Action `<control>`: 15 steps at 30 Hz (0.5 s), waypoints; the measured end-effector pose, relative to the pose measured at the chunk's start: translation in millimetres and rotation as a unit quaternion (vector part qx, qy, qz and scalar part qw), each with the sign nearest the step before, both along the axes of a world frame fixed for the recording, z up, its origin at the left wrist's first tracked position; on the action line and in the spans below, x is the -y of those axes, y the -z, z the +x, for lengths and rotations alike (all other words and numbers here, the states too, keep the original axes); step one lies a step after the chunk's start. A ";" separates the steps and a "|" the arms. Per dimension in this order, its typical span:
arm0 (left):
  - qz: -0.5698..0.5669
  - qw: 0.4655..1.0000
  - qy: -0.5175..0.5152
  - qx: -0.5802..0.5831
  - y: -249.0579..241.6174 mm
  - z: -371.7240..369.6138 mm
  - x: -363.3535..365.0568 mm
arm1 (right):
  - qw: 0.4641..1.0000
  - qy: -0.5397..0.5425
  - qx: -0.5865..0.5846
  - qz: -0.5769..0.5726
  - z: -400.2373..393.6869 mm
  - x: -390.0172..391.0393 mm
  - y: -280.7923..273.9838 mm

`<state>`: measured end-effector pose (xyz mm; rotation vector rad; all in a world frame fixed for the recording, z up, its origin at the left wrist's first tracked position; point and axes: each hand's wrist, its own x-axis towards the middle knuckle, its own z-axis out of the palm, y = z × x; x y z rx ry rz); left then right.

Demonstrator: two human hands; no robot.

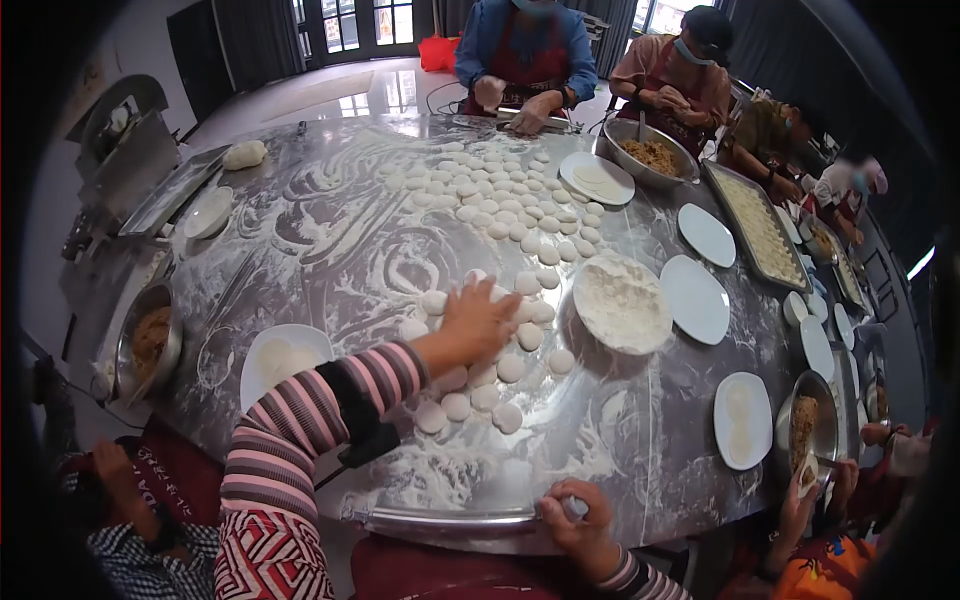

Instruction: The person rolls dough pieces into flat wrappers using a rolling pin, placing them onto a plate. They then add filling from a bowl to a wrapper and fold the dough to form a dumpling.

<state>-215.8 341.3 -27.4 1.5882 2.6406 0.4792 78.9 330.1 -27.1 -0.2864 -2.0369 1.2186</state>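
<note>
My left hand (474, 322) reaches over the floury metal table, fingers spread and palm down among small round dough pieces (510, 368). A few of these lie partly under it, so whether it presses one is hidden. More dough pieces (485, 397) sit just below the wrist. At the near table edge my right hand (583, 528) is closed around a grey rounded thing (575, 507), whose full shape is hidden by the fingers. Left of that hand, a shiny metal bar (450, 521) runs along the edge.
A bowl of flour (622, 303) stands right of my left hand. Beyond lies a wide spread of dough pieces (490, 190). White plates (695, 300), filling bowls (650, 158) and a tray of dumplings (757, 222) line the right. Co-workers stand around the table.
</note>
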 end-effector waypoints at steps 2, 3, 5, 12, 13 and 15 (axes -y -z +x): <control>0.126 0.983 0.129 -0.042 5.6 19.3 3.2 | 0.997 0.021 -0.034 0.062 0.1 1.3 -0.9; 0.111 0.979 0.166 0.041 4.0 28.2 -2.5 | 0.997 0.036 -0.040 0.063 0.0 4.0 -2.1; 0.094 0.966 0.215 0.105 2.8 52.1 -12.3 | 0.996 0.045 -0.051 0.066 -0.3 6.5 -1.5; 0.082 0.968 0.237 -0.025 12.7 89.7 -19.1 | 0.995 0.057 -0.070 0.042 -1.4 9.3 3.3; 0.080 0.968 0.237 -0.025 8.3 94.4 -10.7 | 0.995 0.061 -0.075 0.041 -0.3 10.3 4.5; -0.038 0.982 0.181 0.039 -4.5 103.0 11.7 | 0.994 0.070 -0.080 0.036 3.0 14.6 4.2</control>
